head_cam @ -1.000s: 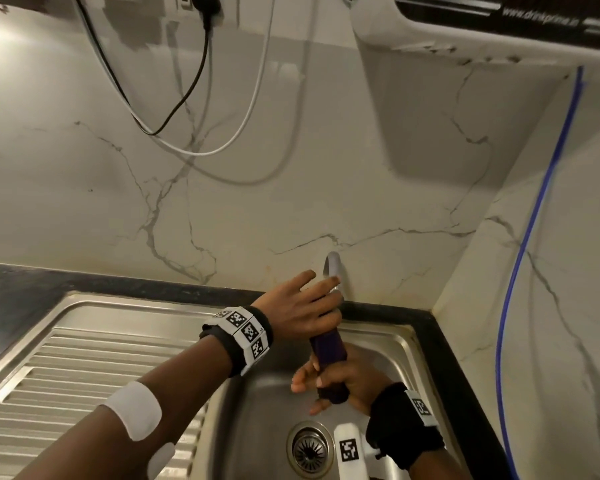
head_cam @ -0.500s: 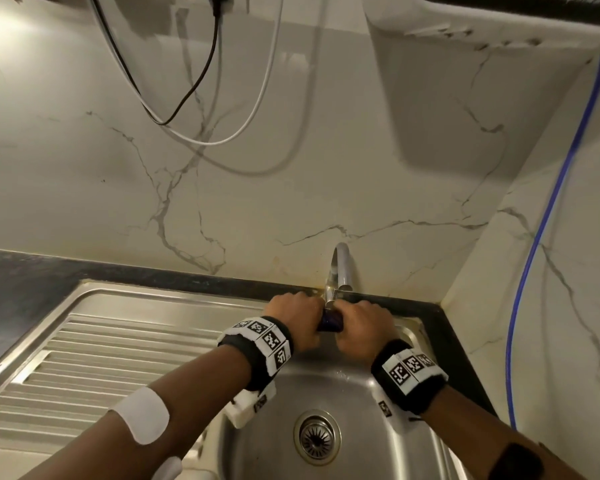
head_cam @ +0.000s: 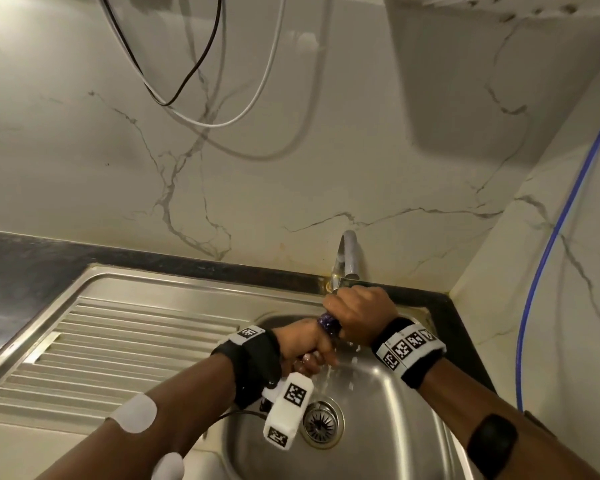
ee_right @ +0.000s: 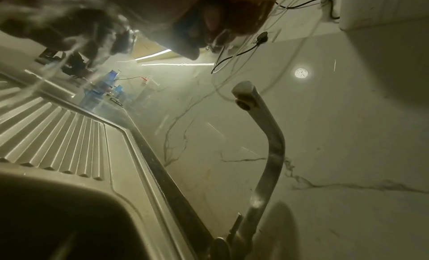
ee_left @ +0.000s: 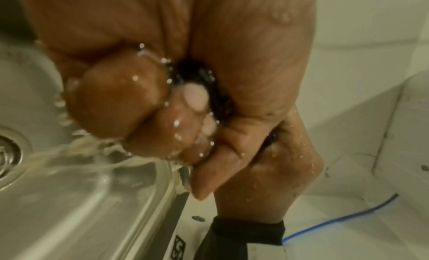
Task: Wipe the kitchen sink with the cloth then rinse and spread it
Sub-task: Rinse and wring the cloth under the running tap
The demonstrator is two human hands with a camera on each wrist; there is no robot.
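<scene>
we wring the purple cloth [head_cam: 327,322] over the sink basin [head_cam: 378,403], at 12 o'clock from the drain [head_cam: 321,422], so the squeezed water falls in. left hand [head_cam: 303,344] and right hand [head_cam: 361,311] both fisted tight round the twisted roll, just below the tap [head_cam: 349,254]. spreading not yet done.

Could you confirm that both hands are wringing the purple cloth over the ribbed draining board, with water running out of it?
One detail is off: the left hand and right hand wring the purple cloth over the sink bowl, not the draining board, as the head view shows. The left wrist view shows the water falling toward the drain.
</scene>
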